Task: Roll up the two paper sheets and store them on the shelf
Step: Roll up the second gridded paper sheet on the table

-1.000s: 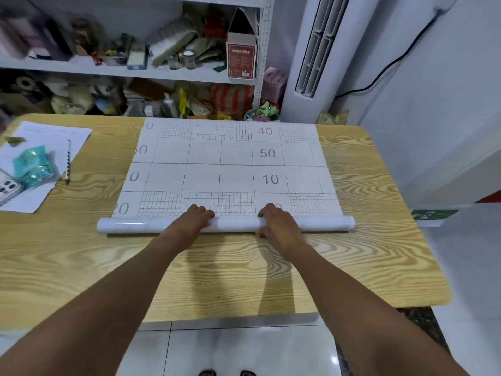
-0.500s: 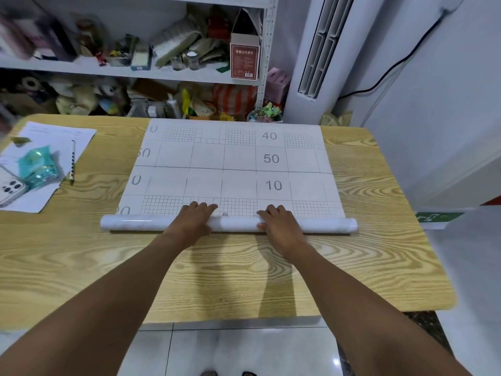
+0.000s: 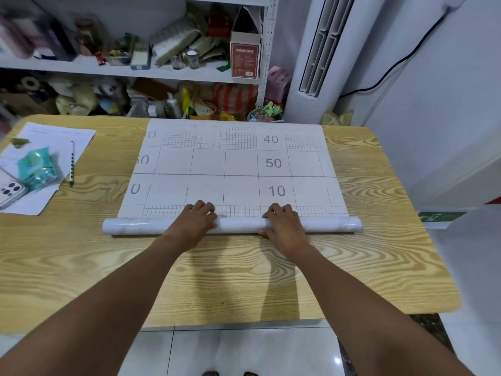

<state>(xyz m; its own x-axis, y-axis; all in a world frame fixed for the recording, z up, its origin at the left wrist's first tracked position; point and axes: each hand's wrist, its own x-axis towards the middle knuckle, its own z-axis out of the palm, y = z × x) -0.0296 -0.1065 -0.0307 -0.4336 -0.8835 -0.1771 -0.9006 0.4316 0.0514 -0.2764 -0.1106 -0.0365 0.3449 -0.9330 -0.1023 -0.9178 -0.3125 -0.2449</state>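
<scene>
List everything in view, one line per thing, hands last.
paper sheet: one, white with grey grid, table centre, near end rolled
table: one, light wood, foreground
printed page: one, white, table's left end
pencil: one, white with dark dots, on that page
packet: one, teal, on that page
phone: one, white, far left
shelf: one, white, cluttered, behind table
carton: one, red and white, on shelf
air conditioner: one, white, right of shelf
left hand: on the roll
right hand: on the roll
</scene>
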